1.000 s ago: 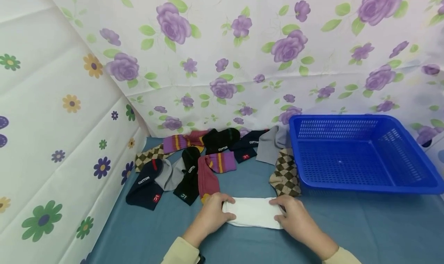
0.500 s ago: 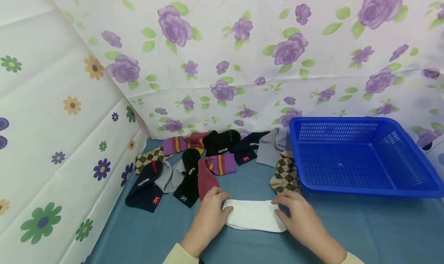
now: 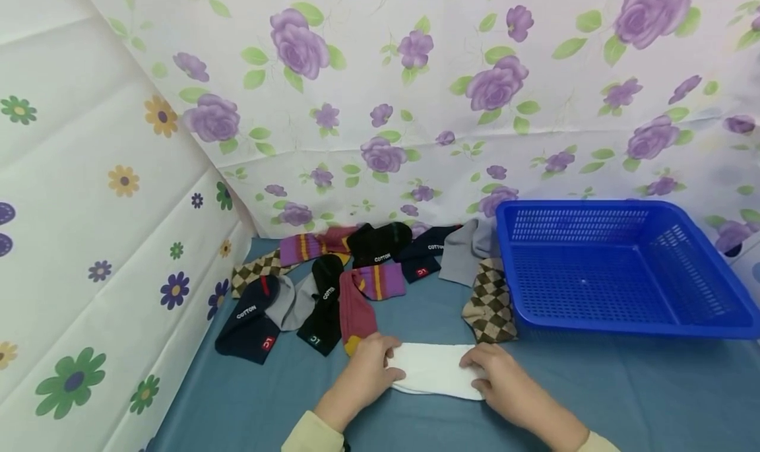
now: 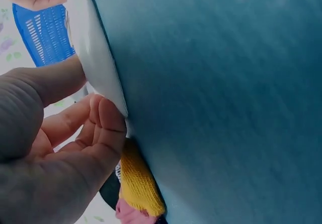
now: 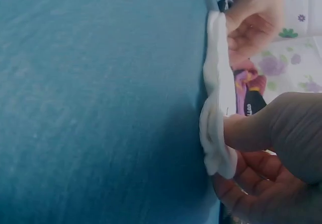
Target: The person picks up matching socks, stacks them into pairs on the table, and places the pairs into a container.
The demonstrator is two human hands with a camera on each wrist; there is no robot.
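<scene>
A white sock, folded flat in layers, lies lengthwise across the blue cloth in front of me. My left hand pinches its left end; in the left wrist view the thumb lies on top, with curled fingers at the edge. At the right end, my right hand has its thumb over the layers and its fingers beneath, as the right wrist view shows. A maroon sock with a yellow toe lies just beyond the left hand, and a checkered sock beyond the right.
Paired-looking loose socks spread behind: navy, black, grey and purple-striped ones. A blue plastic basket stands at the right. Floral cloth hangs along the back and left sides.
Half a second ago both hands' fingers were more spread at the sock's ends; now they have closed in and pinch it. The sock has hardly shifted.
</scene>
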